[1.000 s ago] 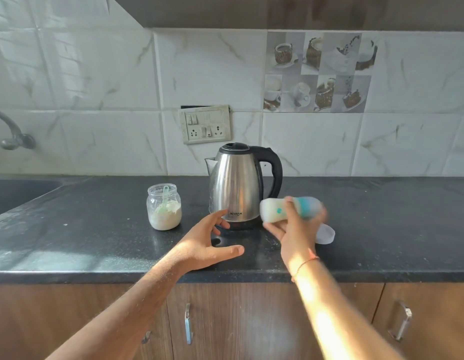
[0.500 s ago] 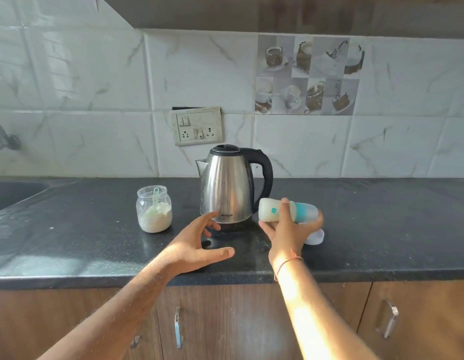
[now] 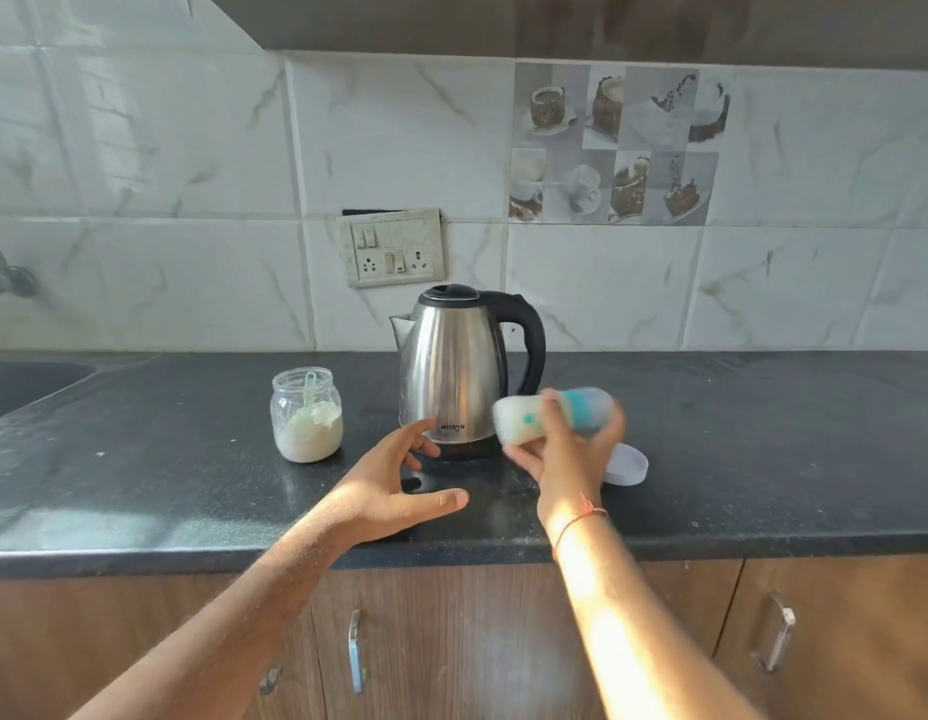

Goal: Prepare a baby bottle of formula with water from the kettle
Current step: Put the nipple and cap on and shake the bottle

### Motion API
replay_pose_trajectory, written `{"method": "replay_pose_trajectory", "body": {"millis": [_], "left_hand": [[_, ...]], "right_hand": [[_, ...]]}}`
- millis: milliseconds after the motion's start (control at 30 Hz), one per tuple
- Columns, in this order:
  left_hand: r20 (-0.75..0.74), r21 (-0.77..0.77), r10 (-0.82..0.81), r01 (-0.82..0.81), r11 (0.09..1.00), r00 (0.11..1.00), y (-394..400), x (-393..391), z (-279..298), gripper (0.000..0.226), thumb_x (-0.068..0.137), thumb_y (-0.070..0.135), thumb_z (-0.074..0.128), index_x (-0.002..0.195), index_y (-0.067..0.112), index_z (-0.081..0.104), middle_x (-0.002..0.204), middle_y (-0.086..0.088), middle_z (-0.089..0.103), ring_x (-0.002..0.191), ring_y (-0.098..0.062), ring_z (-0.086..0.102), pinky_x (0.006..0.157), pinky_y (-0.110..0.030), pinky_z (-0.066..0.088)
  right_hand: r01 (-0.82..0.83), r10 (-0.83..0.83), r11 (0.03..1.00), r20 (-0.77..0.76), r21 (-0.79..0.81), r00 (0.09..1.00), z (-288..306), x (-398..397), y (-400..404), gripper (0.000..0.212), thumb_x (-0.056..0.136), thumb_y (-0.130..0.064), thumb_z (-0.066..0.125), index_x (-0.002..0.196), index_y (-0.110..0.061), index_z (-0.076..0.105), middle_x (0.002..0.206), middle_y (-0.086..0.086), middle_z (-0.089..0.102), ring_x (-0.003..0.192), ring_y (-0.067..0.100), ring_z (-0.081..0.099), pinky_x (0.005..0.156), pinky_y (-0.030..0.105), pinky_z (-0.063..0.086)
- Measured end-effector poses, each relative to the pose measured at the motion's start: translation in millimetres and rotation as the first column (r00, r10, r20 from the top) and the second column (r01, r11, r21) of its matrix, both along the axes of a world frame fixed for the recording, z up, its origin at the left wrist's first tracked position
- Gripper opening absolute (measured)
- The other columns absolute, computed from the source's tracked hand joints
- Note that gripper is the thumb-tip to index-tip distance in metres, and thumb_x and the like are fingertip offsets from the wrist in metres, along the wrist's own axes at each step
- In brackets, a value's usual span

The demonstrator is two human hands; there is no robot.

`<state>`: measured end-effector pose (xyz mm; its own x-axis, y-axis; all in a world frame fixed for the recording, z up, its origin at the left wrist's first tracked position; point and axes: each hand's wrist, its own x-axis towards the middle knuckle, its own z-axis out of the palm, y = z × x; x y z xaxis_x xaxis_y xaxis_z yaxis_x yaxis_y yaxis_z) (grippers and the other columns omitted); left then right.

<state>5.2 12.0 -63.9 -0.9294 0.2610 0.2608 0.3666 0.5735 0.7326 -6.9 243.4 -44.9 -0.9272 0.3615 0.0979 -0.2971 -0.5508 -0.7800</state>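
Note:
My right hand (image 3: 566, 459) grips a baby bottle (image 3: 519, 420) sideways above the counter, its milky white base pointing left and its teal collar to the right; the bottle is motion-blurred. Just behind it stands a steel kettle (image 3: 451, 371) with a black handle. My left hand (image 3: 394, 485) hovers with fingers spread in front of the kettle's base, holding nothing. A glass jar (image 3: 307, 415) of white formula powder with a pale green scoop in it stands left of the kettle. A translucent bottle cap (image 3: 628, 464) lies on the counter to the right of my right hand.
The black stone counter (image 3: 763, 459) runs the full width, with a sink (image 3: 20, 381) and tap (image 3: 5, 275) at the far left. A switch and socket plate (image 3: 392, 246) is on the tiled wall behind the kettle. Wooden cabinet doors (image 3: 451, 641) sit below.
The sideways bottle in my right hand has shifted back and forth a little and is blurred again now. My left hand has stayed spread by the kettle's base.

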Motion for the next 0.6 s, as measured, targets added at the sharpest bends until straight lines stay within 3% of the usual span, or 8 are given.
{"method": "replay_pose_trajectory", "body": {"millis": [67, 167, 233, 300, 433, 500, 533, 600], "left_hand": [[-0.008, -0.007, -0.003, 0.003, 1.0, 1.0, 0.5, -0.1, -0.8, 0.118, 0.065, 0.084, 0.081, 0.167, 0.045, 0.036, 0.137, 0.027, 0.06, 0.125, 0.004, 0.059, 0.094, -0.009, 0.044], [-0.016, -0.014, -0.004, 0.004, 1.0, 1.0, 1.2, -0.3, -0.5, 0.121, 0.062, 0.084, 0.081, 0.167, 0.044, 0.037, 0.137, 0.025, 0.062, 0.124, 0.002, 0.06, 0.099, -0.013, 0.048], [-0.01, -0.012, -0.005, 0.005, 1.0, 1.0, 0.7, 0.3, 1.0, 0.119, 0.063, 0.084, 0.08, 0.167, 0.045, 0.036, 0.137, 0.025, 0.062, 0.124, 0.002, 0.06, 0.1, -0.015, 0.047], [-0.007, -0.021, -0.009, 0.009, 1.0, 1.0, 2.1, 2.0, 1.0, 0.118, 0.064, 0.084, 0.079, 0.166, 0.046, 0.035, 0.137, 0.026, 0.06, 0.127, 0.001, 0.059, 0.098, -0.013, 0.045], [-0.012, -0.028, -0.011, 0.01, 1.0, 1.0, 1.7, 0.6, 0.3, 0.122, 0.062, 0.086, 0.08, 0.168, 0.042, 0.037, 0.137, 0.025, 0.061, 0.126, -0.001, 0.06, 0.102, -0.017, 0.049], [-0.007, -0.018, -0.011, 0.011, 1.0, 1.0, 0.8, 1.4, 2.0, 0.121, 0.063, 0.086, 0.079, 0.168, 0.042, 0.038, 0.137, 0.025, 0.061, 0.126, 0.0, 0.06, 0.095, -0.011, 0.046], [-0.001, -0.018, -0.012, 0.012, 1.0, 1.0, 2.0, 2.4, 2.7, 0.12, 0.063, 0.086, 0.079, 0.167, 0.043, 0.037, 0.137, 0.025, 0.06, 0.126, 0.0, 0.06, 0.093, -0.01, 0.046], [-0.001, -0.02, -0.019, 0.019, 1.0, 1.0, 2.4, 3.2, 1.8, 0.121, 0.062, 0.086, 0.079, 0.167, 0.043, 0.036, 0.138, 0.026, 0.06, 0.127, 0.001, 0.059, 0.093, -0.009, 0.045]], "right_hand": [[-0.011, 0.011, 0.995, 0.001, -0.095, 1.0, 2.9, -1.7, 6.0, 0.062, 0.096, -0.022, 0.085, 0.138, -0.043, 0.044, 0.143, 0.013, 0.057, 0.117, 0.042, 0.074, 0.066, 0.053, 0.068], [-0.303, 0.292, 0.942, 0.09, 0.145, 0.952, 1.5, 5.9, 1.8, 0.062, 0.093, -0.025, 0.088, 0.136, -0.049, 0.05, 0.137, 0.014, 0.066, 0.107, 0.039, 0.079, 0.065, 0.056, 0.068], [-0.143, 0.138, 0.978, 0.046, 0.154, 0.989, 4.4, 6.2, -3.3, 0.066, 0.094, -0.022, 0.087, 0.141, -0.045, 0.047, 0.137, 0.01, 0.063, 0.113, 0.037, 0.077, 0.064, 0.053, 0.068], [0.024, -0.023, 0.996, 0.011, -0.085, 1.0, 2.7, 0.4, 5.6, 0.064, 0.097, -0.021, 0.084, 0.141, -0.041, 0.042, 0.141, 0.01, 0.058, 0.116, 0.039, 0.075, 0.065, 0.051, 0.068], [-0.284, 0.273, 0.951, 0.101, 0.119, 0.957, 2.2, 4.0, 4.9, 0.062, 0.092, -0.026, 0.089, 0.136, -0.047, 0.049, 0.137, 0.015, 0.066, 0.106, 0.04, 0.079, 0.067, 0.058, 0.068], [-0.116, 0.11, 0.987, 0.062, 0.114, 0.992, 5.6, 4.8, -0.7, 0.067, 0.093, -0.024, 0.088, 0.141, -0.044, 0.046, 0.138, 0.011, 0.062, 0.112, 0.039, 0.076, 0.066, 0.055, 0.068], [-0.001, 0.001, 1.0, 0.03, -0.013, 1.0, 4.2, 2.4, 3.1, 0.067, 0.094, -0.022, 0.087, 0.142, -0.041, 0.043, 0.14, 0.01, 0.058, 0.115, 0.04, 0.074, 0.065, 0.053, 0.068], [-0.004, 0.007, 0.994, 0.027, -0.113, 1.0, 6.1, -0.6, 8.2, 0.065, 0.096, -0.021, 0.085, 0.143, -0.039, 0.042, 0.143, 0.012, 0.056, 0.115, 0.042, 0.074, 0.066, 0.053, 0.068]]}}
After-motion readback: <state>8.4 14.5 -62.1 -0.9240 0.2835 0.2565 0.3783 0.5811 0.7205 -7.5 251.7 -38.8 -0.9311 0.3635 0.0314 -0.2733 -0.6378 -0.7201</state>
